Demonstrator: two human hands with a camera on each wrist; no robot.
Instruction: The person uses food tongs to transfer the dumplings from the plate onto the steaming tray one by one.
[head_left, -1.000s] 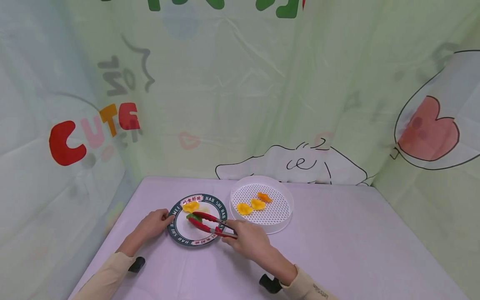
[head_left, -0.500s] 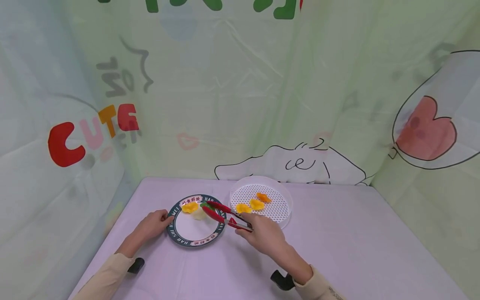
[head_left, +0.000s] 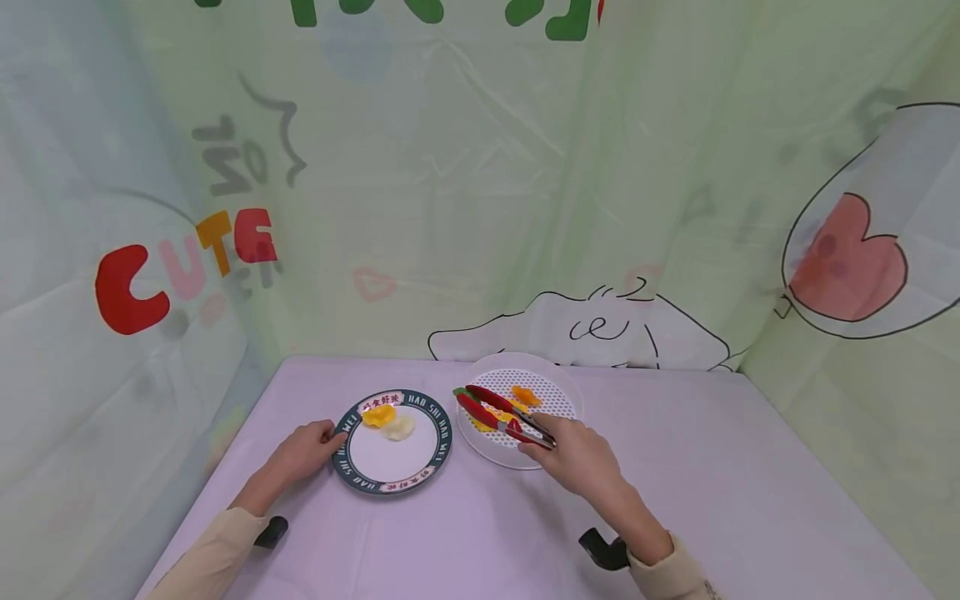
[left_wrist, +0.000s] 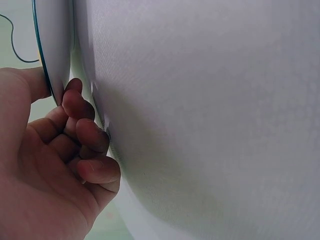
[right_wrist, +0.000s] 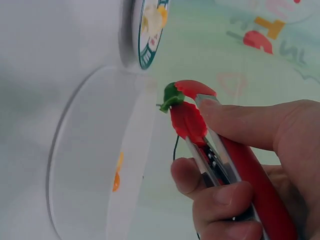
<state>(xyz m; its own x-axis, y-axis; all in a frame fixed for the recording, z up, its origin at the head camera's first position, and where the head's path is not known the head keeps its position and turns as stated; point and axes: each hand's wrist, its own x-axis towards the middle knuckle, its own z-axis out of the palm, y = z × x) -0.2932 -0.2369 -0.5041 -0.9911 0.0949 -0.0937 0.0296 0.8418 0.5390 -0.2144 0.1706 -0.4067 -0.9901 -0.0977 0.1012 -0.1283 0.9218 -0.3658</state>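
My right hand (head_left: 538, 442) grips red tongs (head_left: 498, 410) whose tips pinch a small green piece (head_left: 458, 391). The tips hover over the left edge of the white perforated tray (head_left: 559, 405), which holds orange and yellow pieces (head_left: 525, 395). My left hand (head_left: 328, 433) holds the left rim of a round plate (head_left: 442, 428) with a dark lettered border. A yellow piece (head_left: 378, 414) and a pale piece (head_left: 400, 427) lie on the plate. In the right wrist view the tongs (right_wrist: 200, 130) clamp the green piece (right_wrist: 172, 96) above the tray (right_wrist: 95, 165). The left wrist view shows fingers (left_wrist: 87, 140) curled under the plate rim (left_wrist: 47, 55).
Plate and tray sit side by side on a lilac tablecloth (head_left: 712, 500). Printed green curtains (head_left: 480, 208) close off the back and both sides of the table. Bare cloth stretches to the right of the tray and along the near side.
My right hand has carried the tongs with the green piece from the plate rightwards to over the tray. The left hand has stayed on the plate rim.
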